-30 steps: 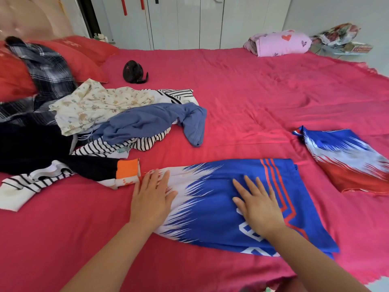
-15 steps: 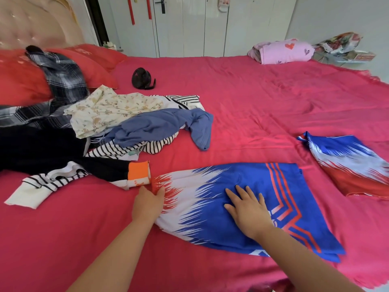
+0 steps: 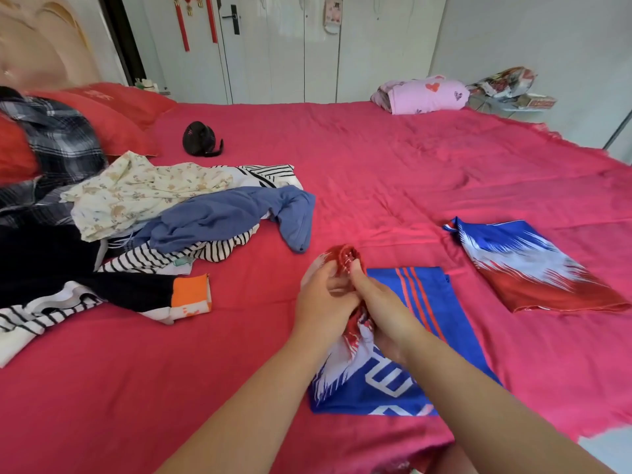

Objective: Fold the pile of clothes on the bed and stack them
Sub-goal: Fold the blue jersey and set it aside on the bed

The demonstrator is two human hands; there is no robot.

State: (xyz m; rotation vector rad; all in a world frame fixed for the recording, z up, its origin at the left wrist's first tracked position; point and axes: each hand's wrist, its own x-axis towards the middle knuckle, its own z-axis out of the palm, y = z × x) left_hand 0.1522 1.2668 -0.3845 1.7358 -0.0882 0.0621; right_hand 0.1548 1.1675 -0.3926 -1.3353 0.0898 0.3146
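A blue, white and red sports garment [image 3: 424, 313] lies on the red bed [image 3: 393, 172] in front of me. Its red-and-white end is lifted and bunched over the blue part. My left hand [image 3: 323, 302] and my right hand [image 3: 383, 309] both grip that bunched end, close together above the cloth. A folded piece in the same blue, white and red pattern [image 3: 526, 265] lies to the right. The unfolded pile sits at the left: a blue top [image 3: 225, 217], a floral cream garment [image 3: 136, 193], a striped top [image 3: 178, 254] and a black garment with an orange cuff [image 3: 102, 289].
Red pillows [image 3: 116, 114] and a plaid shirt [image 3: 58, 142] lie at the head of the bed. A small black object [image 3: 200, 138] rests on the bed near the pillows. A pink bundle [image 3: 424, 95] sits at the far edge. White wardrobe doors stand behind the bed.
Both hands were pressing flat on the spread garment. Now they have gathered its left red-and-white end, lifted it and carried it rightward over the blue part. The view has tilted up.
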